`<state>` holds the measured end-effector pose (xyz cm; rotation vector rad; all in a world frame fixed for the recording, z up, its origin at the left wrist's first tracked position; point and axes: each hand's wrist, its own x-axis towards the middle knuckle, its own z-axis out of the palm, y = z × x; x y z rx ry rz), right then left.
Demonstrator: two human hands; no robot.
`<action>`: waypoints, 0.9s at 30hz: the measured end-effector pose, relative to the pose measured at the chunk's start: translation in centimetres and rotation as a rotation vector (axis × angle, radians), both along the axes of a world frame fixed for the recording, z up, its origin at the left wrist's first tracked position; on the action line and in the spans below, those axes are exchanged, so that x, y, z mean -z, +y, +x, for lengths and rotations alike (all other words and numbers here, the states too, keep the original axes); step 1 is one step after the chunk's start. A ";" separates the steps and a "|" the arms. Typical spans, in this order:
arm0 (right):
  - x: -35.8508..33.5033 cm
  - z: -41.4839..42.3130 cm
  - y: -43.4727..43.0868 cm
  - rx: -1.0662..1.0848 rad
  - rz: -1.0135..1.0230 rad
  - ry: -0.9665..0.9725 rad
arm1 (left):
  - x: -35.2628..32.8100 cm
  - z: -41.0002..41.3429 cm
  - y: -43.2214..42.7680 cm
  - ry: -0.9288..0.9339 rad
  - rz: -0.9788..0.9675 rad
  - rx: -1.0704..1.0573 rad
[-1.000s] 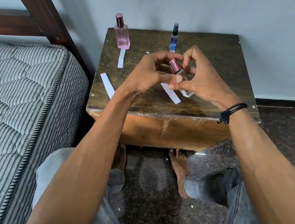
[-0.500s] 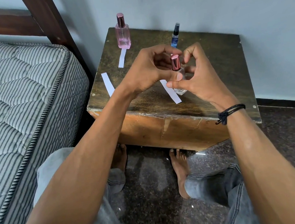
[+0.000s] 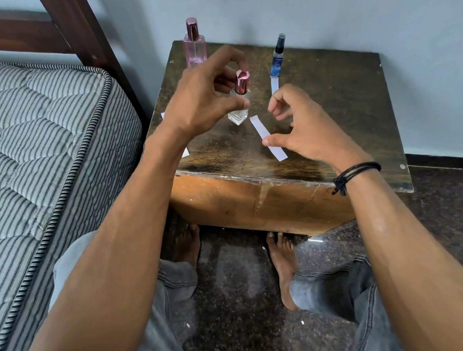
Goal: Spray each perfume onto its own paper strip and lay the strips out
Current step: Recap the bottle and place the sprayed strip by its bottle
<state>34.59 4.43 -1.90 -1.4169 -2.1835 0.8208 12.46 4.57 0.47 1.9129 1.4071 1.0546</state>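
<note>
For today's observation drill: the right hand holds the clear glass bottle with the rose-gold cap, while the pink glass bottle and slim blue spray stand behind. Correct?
Wrong hand. The head view shows the left hand holding the clear glass bottle with the rose-gold cap; the right hand is off it. The pink glass bottle and slim blue spray stand behind.

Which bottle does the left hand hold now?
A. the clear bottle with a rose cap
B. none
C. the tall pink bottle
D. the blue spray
A: the left hand grips the clear bottle near its cap; the pink bottle and blue spray stand apart at the table's back.
</note>
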 end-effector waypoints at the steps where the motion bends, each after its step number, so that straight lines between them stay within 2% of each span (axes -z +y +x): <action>1: 0.1 -0.1 0.0 -0.001 0.011 -0.016 | 0.1 -0.1 0.0 0.018 0.004 0.000; 14: -0.1 -1.9 1.1 0.200 0.158 -0.008 | 0.3 -0.5 -0.1 0.015 -0.040 0.010; 21: 0.7 -4.1 1.5 0.182 0.037 -0.130 | 0.4 -0.8 -0.7 -0.002 -0.049 0.038; 27: 0.9 -4.4 1.6 0.196 -0.007 -0.131 | 0.6 -1.0 -0.8 -0.018 -0.067 0.045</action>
